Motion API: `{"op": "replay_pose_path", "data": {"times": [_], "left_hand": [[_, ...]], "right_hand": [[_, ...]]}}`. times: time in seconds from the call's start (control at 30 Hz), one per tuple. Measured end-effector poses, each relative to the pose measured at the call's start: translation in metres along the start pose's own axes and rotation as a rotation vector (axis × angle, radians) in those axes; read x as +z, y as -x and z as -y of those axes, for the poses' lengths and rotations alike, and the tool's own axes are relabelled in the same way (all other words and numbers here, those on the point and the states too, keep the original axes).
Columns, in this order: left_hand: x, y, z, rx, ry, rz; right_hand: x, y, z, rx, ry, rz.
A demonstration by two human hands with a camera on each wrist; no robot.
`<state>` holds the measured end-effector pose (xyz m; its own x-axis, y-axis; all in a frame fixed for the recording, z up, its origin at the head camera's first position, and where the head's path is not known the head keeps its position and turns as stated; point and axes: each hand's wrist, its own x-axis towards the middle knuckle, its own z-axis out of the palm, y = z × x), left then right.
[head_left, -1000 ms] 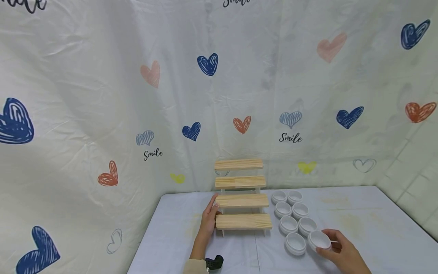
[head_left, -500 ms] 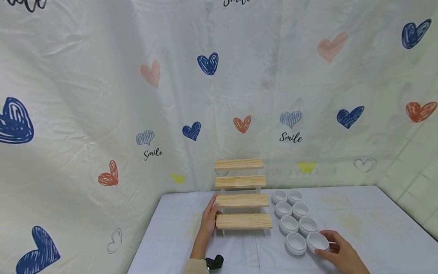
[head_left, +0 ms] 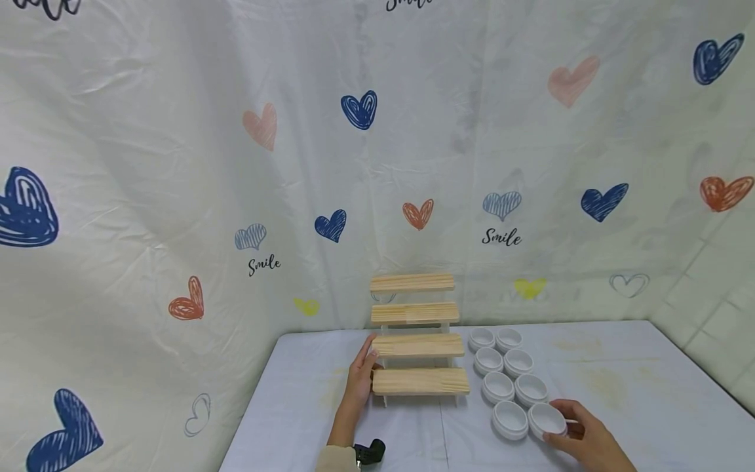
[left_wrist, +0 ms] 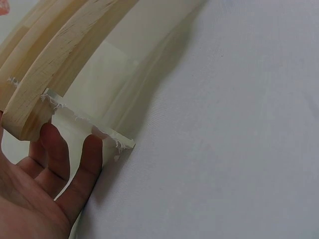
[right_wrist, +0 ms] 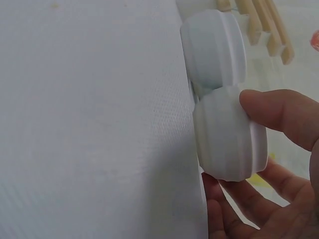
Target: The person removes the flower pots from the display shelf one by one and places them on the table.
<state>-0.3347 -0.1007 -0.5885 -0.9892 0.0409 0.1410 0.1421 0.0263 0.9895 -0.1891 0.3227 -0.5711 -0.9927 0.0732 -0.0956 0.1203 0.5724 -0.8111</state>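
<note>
A four-tier stand with pale wooden shelves (head_left: 421, 381) and clear side supports stands at the middle of the table. My left hand (head_left: 356, 387) grips its left side. In the left wrist view, bent fingertips touch the clear side support (left_wrist: 89, 124) below a shelf end. Several small white bowls stand in two columns to the right of the stand. My right hand (head_left: 586, 438) holds the nearest right bowl (head_left: 546, 418) between thumb and fingers. In the right wrist view, that bowl (right_wrist: 227, 134) sits close against a neighbouring bowl (right_wrist: 212, 50), its base at the tablecloth.
A white cloth (head_left: 607, 373) with faint yellowish stains covers the table. Behind hangs a white curtain (head_left: 448, 131) printed with hearts and the word Smile. A black strap piece (head_left: 369, 452) sits at my left wrist.
My right hand has moved the near right bowl slightly left, up beside its neighbour, and down a little. My left hand and the stand have stayed in place.
</note>
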Motion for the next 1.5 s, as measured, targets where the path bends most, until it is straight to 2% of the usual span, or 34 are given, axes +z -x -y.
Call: {"op": "replay_pose_path", "data": {"times": [0.33, 0.63, 0.93, 1.1, 1.33, 1.4, 1.5], "left_hand": [[0.0, -0.001, 0.0, -0.015, 0.015, 0.007], [0.0, 0.001, -0.001, -0.009, -0.012, -0.007], [0.0, 0.002, -0.003, -0.001, 0.005, -0.001], [-0.001, 0.004, -0.01, -0.017, 0.025, 0.016], [-0.002, 0.018, -0.035, -0.007, 0.032, 0.042], [-0.003, 0.016, -0.032, -0.004, 0.034, 0.044], [-0.003, 0.01, -0.018, -0.005, 0.03, 0.045]], "right_hand": [[-0.001, -0.002, -0.001, 0.026, -0.009, 0.026], [0.002, -0.003, -0.002, 0.043, -0.026, 0.031], [0.002, -0.002, 0.001, 0.062, -0.036, 0.041], [0.001, -0.001, 0.001, 0.053, -0.025, 0.042], [0.001, -0.002, 0.001, 0.031, 0.002, 0.05], [0.0, -0.002, 0.002, 0.027, 0.01, 0.053], [-0.001, -0.002, 0.004, 0.047, 0.02, 0.058]]}}
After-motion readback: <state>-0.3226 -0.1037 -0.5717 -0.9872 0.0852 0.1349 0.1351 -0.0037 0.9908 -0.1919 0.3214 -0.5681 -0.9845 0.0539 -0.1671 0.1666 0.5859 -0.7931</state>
